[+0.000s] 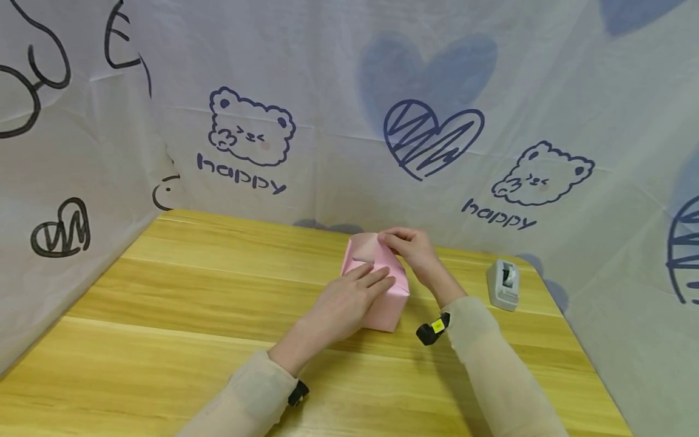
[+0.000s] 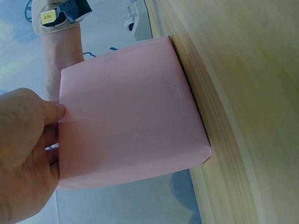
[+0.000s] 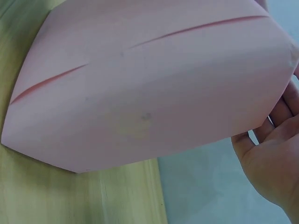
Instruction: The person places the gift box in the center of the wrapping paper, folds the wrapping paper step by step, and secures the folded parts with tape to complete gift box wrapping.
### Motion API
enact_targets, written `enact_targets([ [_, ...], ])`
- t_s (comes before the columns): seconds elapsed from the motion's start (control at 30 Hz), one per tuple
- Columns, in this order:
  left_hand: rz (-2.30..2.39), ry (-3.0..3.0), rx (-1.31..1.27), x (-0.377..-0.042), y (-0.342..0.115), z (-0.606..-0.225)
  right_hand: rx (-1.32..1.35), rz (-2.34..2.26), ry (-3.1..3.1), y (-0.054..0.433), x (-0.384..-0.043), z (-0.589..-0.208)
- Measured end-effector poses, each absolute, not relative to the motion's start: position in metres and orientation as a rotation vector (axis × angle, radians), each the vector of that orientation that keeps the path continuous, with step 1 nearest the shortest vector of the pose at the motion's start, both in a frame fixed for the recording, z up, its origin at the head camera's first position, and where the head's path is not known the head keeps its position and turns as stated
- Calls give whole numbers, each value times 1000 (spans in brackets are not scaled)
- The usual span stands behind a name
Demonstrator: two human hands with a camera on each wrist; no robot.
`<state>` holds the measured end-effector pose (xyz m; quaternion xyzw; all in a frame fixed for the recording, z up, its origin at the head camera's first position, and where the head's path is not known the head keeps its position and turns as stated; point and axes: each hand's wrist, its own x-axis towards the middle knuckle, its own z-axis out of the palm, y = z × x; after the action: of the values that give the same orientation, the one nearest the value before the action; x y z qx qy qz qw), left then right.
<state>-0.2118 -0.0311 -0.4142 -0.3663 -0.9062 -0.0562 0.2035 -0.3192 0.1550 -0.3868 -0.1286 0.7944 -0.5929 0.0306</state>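
Observation:
A box-shaped parcel wrapped in pink paper (image 1: 385, 312) stands on the wooden table in the head view. My left hand (image 1: 340, 303) rests on its top, fingers extended over the paper; in the left wrist view the thumb lies along the top edge. At the far right corner, my right hand (image 1: 417, 254) pinches the paper between thumb and index finger. A paler folded flap (image 1: 364, 247) shows on top between the hands. In the right wrist view, the parcel's side (image 3: 140, 102) has a seam gaping at both ends and held flat in the middle.
A white tape dispenser (image 1: 503, 285) stands on the table's right side. The wooden table (image 1: 180, 291) meets hanging cloth (image 1: 327, 91) at the back and sides, printed with bears and hearts. Small black cameras (image 1: 433, 329) are strapped on both wrists.

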Motion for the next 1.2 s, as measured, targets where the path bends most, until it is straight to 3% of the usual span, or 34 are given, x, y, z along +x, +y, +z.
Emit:
enact_targets([
  [0.67,-176,-2521,-1026,-212,-30,-414,-449,-1813,2482,163,-310,-390],
  [1.0,-170,-2546,-1004,-212,-29,-414,-567,-1969,2604,187,-269,-400],
  [1.2,-167,-2521,-1013,-211,-28,-414,-725,-1715,2911,198,-241,-409],
])
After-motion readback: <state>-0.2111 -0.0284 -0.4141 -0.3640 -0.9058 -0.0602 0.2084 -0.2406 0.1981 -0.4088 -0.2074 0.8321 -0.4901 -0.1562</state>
